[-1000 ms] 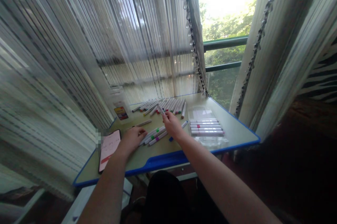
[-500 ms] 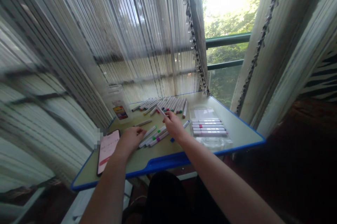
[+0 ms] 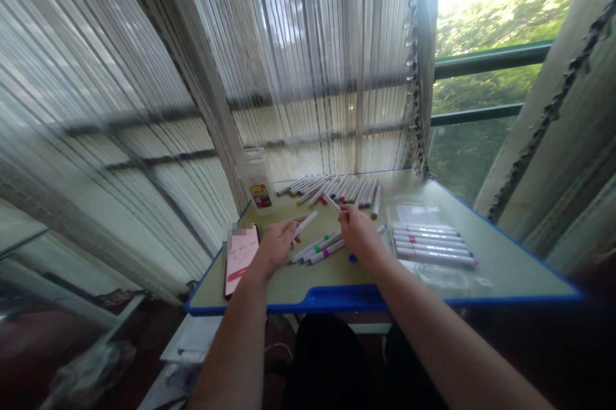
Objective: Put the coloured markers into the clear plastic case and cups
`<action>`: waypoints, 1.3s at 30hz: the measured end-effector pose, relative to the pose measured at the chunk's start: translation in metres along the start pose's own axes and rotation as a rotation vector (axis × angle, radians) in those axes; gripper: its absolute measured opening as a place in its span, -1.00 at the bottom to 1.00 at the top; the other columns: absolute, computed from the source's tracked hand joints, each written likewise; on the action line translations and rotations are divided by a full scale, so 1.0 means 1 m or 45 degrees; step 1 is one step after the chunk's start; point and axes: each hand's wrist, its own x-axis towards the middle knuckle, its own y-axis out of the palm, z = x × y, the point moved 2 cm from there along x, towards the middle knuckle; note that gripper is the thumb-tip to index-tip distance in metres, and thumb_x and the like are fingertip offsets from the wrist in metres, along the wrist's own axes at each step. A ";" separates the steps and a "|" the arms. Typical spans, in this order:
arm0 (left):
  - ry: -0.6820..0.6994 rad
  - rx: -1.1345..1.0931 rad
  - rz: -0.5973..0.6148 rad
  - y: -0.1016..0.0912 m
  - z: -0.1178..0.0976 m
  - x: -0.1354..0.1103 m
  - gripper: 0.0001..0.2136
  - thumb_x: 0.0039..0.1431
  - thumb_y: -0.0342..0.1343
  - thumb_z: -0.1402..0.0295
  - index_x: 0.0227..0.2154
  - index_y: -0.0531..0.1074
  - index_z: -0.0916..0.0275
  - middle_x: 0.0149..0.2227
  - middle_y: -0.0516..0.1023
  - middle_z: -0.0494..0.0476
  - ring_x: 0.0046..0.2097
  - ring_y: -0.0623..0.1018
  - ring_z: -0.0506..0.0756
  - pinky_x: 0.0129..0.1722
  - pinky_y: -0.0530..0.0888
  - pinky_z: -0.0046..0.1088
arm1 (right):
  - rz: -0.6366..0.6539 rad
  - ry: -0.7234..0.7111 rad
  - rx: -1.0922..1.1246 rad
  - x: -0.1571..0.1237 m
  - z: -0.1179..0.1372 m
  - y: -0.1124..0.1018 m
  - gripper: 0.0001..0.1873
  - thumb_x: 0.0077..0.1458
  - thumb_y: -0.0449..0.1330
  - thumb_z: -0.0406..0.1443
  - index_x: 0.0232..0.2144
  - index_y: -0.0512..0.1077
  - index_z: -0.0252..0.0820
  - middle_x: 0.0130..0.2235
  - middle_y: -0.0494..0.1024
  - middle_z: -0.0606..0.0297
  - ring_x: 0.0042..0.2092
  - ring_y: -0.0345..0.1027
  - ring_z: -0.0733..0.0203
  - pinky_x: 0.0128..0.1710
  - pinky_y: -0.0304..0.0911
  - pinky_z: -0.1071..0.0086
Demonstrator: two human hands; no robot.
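Observation:
My left hand (image 3: pixel 275 244) is closed on a white marker (image 3: pixel 307 223) and holds it just above the desk (image 3: pixel 505 262). My right hand (image 3: pixel 359 235) pinches another white marker (image 3: pixel 332 204), lifted and tilted. Between the two hands lie several loose markers (image 3: pixel 321 247) with green and purple bands. A long row of markers (image 3: pixel 337 189) lies at the far side of the desk. To the right of my right hand sits a clear plastic case (image 3: pixel 430 243) with several markers laid in it.
A phone (image 3: pixel 239 256) with a pink screen lies at the desk's left edge. A clear bottle (image 3: pixel 256 182) with a label stands at the back left. Striped curtains hang behind the desk, and a window with a green rail is at the right.
My left hand has lifted a white marker off the desk. My right hand keeps its marker. The camera view has swung to the left, so the desk sits further right in the picture.

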 end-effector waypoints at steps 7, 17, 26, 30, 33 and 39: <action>-0.097 -0.347 0.120 0.006 0.000 -0.006 -0.78 -0.03 0.01 0.35 -0.32 0.43 0.31 -0.52 0.38 -0.03 -0.65 0.17 -0.15 -0.70 0.10 -0.66 | -0.017 0.035 -0.362 0.006 -0.008 -0.001 -0.69 0.14 0.00 -0.29 -0.15 0.49 -0.12 -0.27 0.60 0.11 -0.13 0.37 0.04 -0.19 0.17 0.28; -0.030 -0.626 -0.042 0.002 -0.001 -0.009 -0.65 0.05 0.06 0.16 -0.23 0.42 0.35 -0.41 0.49 0.11 -0.66 0.15 -0.17 -0.69 0.06 -0.64 | 0.089 0.019 -0.389 0.011 -0.016 0.005 -0.69 0.06 0.05 -0.35 -0.27 0.58 -0.12 -0.21 0.60 0.12 -0.11 0.36 -0.01 -0.19 0.19 0.25; -0.036 -0.570 0.085 0.004 -0.001 -0.013 -0.66 0.02 0.10 0.16 -0.30 0.47 0.38 -0.56 0.40 0.01 -0.70 0.06 -0.19 -0.71 -0.03 -0.63 | -0.163 -0.240 0.138 0.003 0.000 -0.006 -0.67 0.09 0.06 -0.25 -0.15 0.50 -0.21 -0.20 0.59 0.18 -0.18 0.39 0.16 -0.08 0.20 0.31; -0.022 -0.504 0.113 0.005 -0.002 -0.014 -0.66 -0.01 0.12 0.15 -0.38 0.49 0.39 -0.60 0.37 -0.01 -0.70 0.07 -0.19 -0.71 -0.03 -0.62 | -0.095 -0.384 0.475 -0.003 0.007 -0.003 -0.65 0.08 0.08 -0.22 -0.14 0.50 -0.24 -0.32 0.58 0.20 -0.36 0.39 0.23 -0.28 0.26 0.38; -0.017 -0.524 0.118 0.005 -0.003 -0.015 -0.67 -0.03 0.13 0.16 -0.35 0.50 0.38 -0.59 0.41 0.00 -0.70 0.07 -0.19 -0.71 -0.04 -0.62 | -0.070 -0.428 0.505 -0.004 0.008 0.001 -0.70 0.07 0.08 -0.23 -0.24 0.53 -0.24 -0.38 0.57 0.21 -0.40 0.37 0.25 -0.33 0.26 0.40; -0.024 -0.468 0.071 0.006 -0.001 -0.014 -0.62 -0.01 0.08 0.16 -0.22 0.49 0.36 -0.50 0.52 0.09 -0.70 0.10 -0.16 -0.70 -0.01 -0.60 | -0.099 -0.390 0.510 -0.003 0.005 -0.002 -0.72 0.08 0.08 -0.24 -0.25 0.52 -0.23 -0.36 0.57 0.21 -0.38 0.38 0.24 -0.32 0.27 0.40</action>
